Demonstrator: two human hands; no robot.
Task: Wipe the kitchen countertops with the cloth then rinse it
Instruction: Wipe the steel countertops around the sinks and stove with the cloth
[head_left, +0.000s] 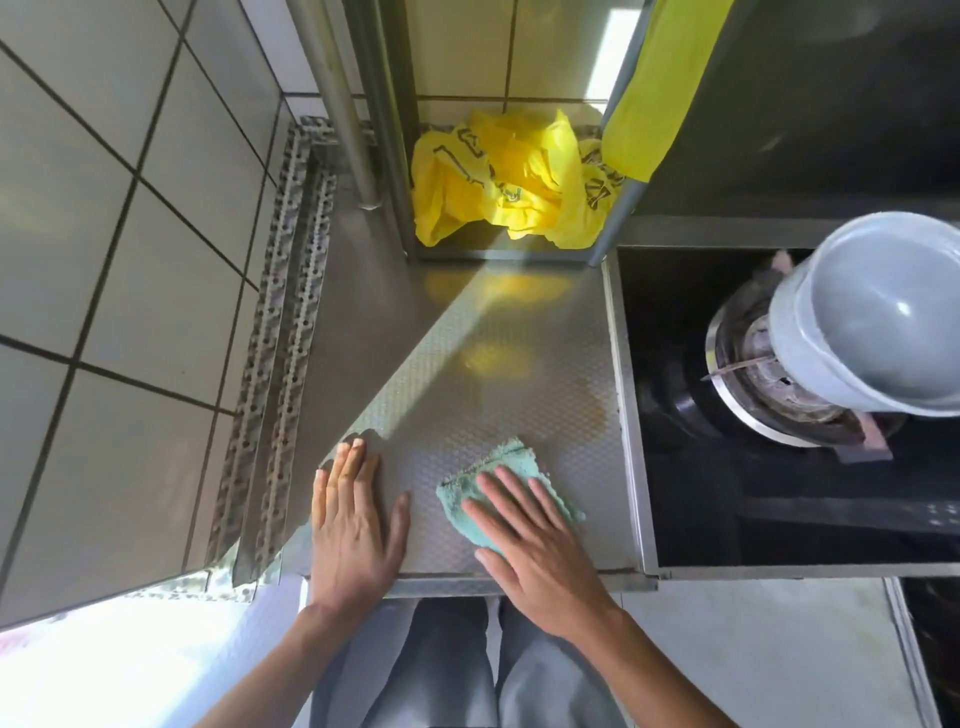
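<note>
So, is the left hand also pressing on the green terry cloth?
No, the left hand lies flat on the bare metal countertop, apart from the green terry cloth, which only the right hand presses.

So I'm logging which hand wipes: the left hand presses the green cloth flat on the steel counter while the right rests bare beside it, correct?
Not quite. The head view shows the hands swapped: the right hand presses the green cloth flat on the steel counter, while the left hand rests bare beside it.
</note>
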